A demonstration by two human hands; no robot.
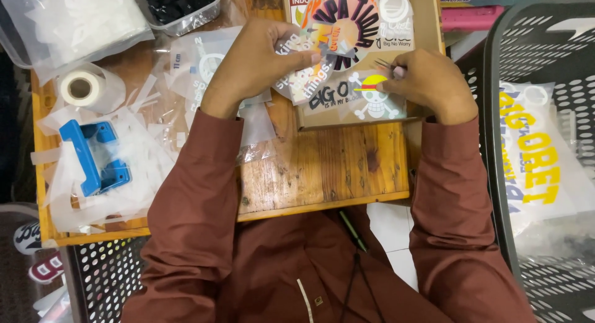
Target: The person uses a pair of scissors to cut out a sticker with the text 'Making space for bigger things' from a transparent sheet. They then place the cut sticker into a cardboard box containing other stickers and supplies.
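left hand (257,62): fingers bent, pinching together
right hand (427,84): curled up, fingertips pinched tight
arms: both reach forward, elbows bent, in long sleeves

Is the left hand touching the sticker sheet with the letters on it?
Touching. The head view shows the left hand pinching the edge of the printed sticker sheet between thumb and fingers, lifting it above the cardboard box. The right hand holds tweezers beside it.

1. the left hand (257,62) covers part of the clear sticker sheet (310,62) it holds.
2. the metal tool (385,65) in the right hand (427,84) is too thin to identify; its handle is hidden in the fist.
3. the cardboard box (427,25) and the tray of black parts (183,7) are cut by the top edge.
4. the black mesh basket (539,62) runs off the right edge.
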